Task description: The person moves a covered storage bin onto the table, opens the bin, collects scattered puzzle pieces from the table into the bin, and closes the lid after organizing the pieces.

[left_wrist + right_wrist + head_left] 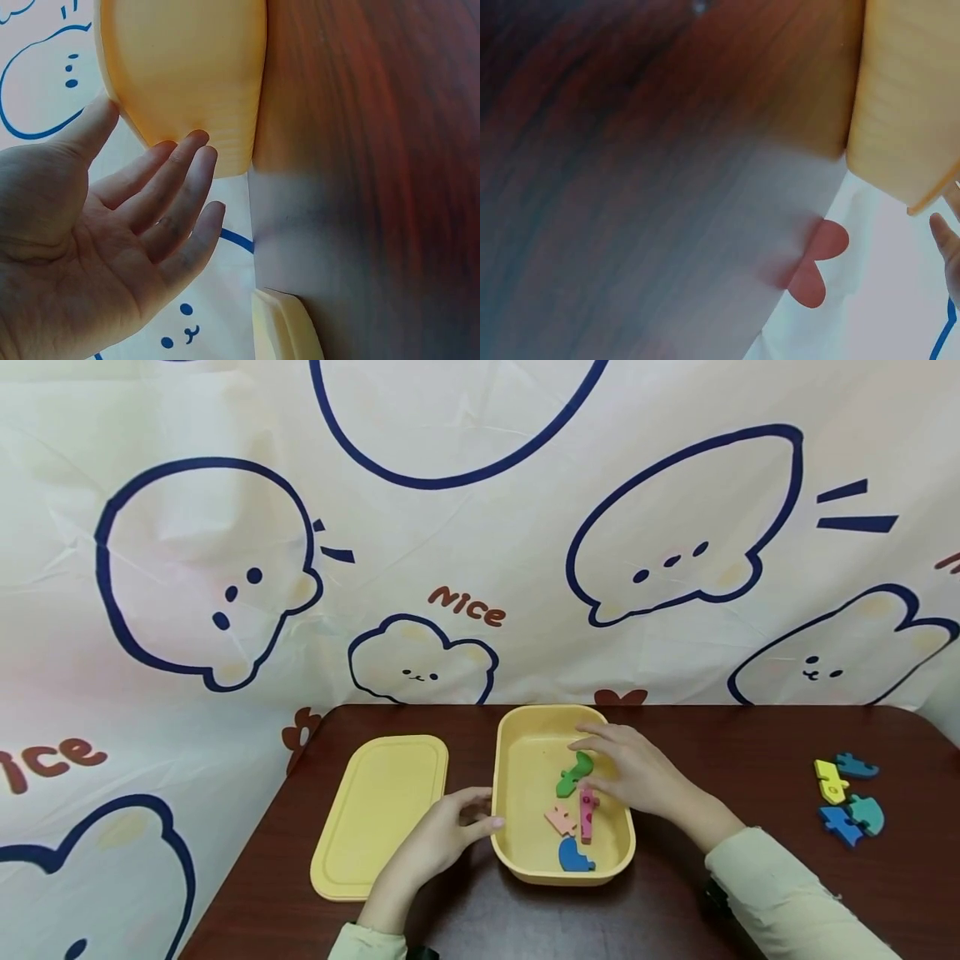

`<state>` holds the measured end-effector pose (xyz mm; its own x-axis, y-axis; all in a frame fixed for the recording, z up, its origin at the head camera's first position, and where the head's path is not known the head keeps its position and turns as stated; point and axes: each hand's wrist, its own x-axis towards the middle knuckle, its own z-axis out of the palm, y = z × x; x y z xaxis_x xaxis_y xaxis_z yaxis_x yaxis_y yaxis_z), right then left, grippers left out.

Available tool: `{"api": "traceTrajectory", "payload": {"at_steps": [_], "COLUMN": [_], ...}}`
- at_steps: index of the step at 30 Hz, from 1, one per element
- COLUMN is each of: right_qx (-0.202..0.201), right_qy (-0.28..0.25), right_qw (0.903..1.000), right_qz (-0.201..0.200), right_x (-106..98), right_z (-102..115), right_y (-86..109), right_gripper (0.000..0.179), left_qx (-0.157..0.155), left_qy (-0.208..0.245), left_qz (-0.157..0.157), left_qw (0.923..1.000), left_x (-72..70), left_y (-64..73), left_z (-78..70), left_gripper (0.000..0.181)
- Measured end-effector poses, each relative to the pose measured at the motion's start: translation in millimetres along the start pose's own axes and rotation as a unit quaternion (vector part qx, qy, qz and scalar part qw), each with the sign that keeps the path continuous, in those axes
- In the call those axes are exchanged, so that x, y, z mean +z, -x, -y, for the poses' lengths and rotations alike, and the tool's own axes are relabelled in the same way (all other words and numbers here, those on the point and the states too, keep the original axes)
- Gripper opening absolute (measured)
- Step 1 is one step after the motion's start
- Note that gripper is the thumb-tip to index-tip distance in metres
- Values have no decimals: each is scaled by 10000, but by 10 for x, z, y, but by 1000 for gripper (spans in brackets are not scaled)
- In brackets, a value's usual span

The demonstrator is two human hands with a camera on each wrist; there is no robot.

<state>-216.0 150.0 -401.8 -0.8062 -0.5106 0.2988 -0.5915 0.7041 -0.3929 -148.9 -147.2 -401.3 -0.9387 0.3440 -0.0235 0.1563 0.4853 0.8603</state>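
Observation:
A yellow plastic box [514, 852] stands on the table. Inside it are a green puzzle piece [574, 775], a magenta piece [587, 818], a peach piece [560, 820] and a blue piece [575, 856]. My left hand [442, 835] is at the box's left wall, thumb at the rim and relaxed fingers touching the outside; the left wrist view shows this hand [112, 232] from the palm side. Over the right wall reaches my right hand [637, 768], fingers spread above the pieces. Its thumb is close to the magenta piece's upper end, and nothing visible is held.
A flat yellow lid [382, 814] lies left of the box. At the table's right sit a yellow piece [830, 781], a teal piece [867, 815] and two blue pieces [842, 825]. A printed cloth [525, 552] hangs behind the dark brown table [720, 735].

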Motion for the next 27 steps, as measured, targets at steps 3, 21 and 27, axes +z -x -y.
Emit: {"api": "traceTrajectory", "payload": {"at_steps": [3, 21, 27], "right_qx": [1, -358, -158], "right_qy": [-19, 287, 402], "right_qw": [10000, 9971, 9970], "right_qz": [-92, -609, -640], "right_x": [-35, -231, -296], "right_z": [-5, 90, 145], "right_y": [13, 209, 289], "right_gripper": [44, 36, 32], "left_qx": [-37, -24, 20], "left_qy": [-11, -48, -66], "left_qz": [-12, -40, -31], "left_qw": [10000, 10000, 10000], "left_x": [-6, 12, 4], "left_y": [-6, 1, -8], "left_z": [-3, 1, -5], "left_gripper": [45, 43, 43]}}
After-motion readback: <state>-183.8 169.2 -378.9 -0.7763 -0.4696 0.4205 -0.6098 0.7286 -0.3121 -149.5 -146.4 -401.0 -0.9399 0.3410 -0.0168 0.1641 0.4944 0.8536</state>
